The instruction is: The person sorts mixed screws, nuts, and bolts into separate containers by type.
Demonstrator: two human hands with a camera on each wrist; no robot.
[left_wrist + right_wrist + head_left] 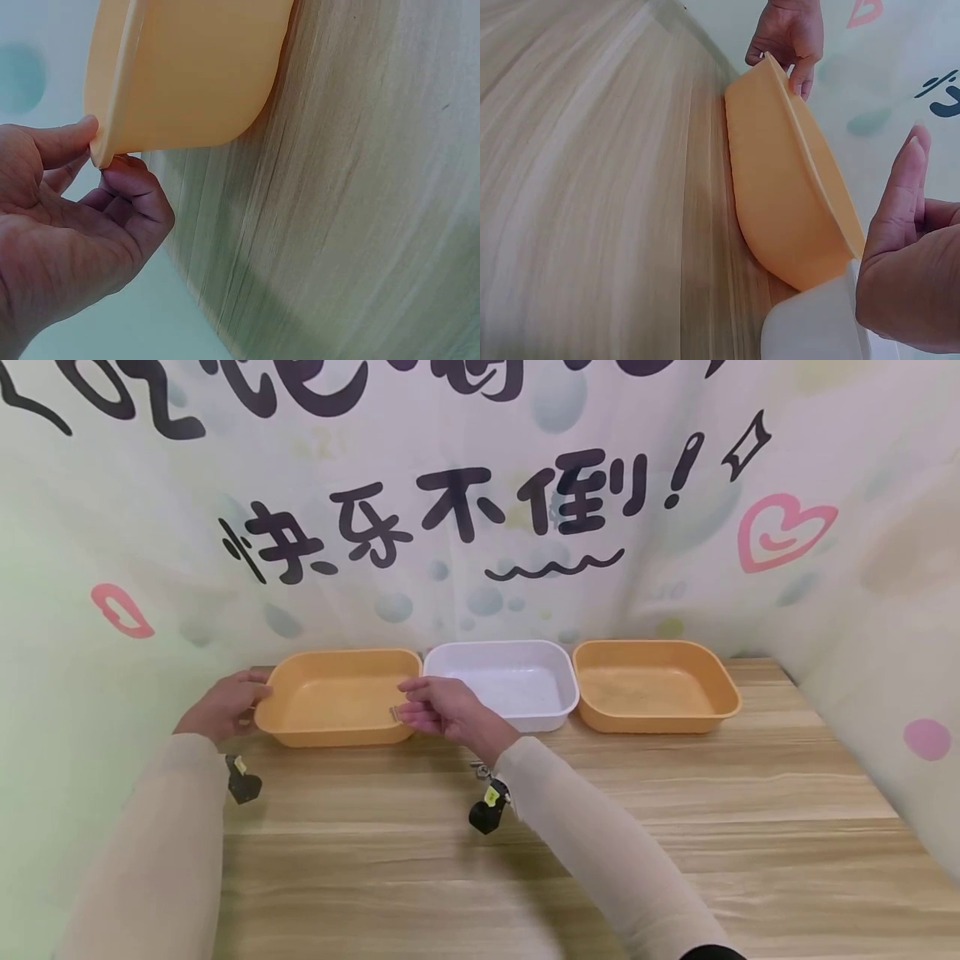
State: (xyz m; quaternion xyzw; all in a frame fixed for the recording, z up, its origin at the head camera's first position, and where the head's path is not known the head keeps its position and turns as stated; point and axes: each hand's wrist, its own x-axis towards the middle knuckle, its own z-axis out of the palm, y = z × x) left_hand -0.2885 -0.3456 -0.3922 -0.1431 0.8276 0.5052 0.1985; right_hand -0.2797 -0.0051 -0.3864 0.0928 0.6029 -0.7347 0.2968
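Three shallow plastic basins stand side by side along the back of the wooden table. My left hand (227, 706) is at the outer end of the left orange basin (337, 737). In the left wrist view its thumb and curled fingers pinch the rim (120, 82). My right hand (453, 714) hovers at the basin's other end, where it meets the white basin (536, 724), and covers part of both rims. Its fingers (904, 184) look straight and hold nothing in the right wrist view. Both orange and white basins show bare insides.
To the right, a second orange basin (652, 724) stands against the white one. A printed cloth (465, 602) with dark lettering hangs right behind the row. The wood-grain tabletop (360, 860) runs toward me in front of the basins.
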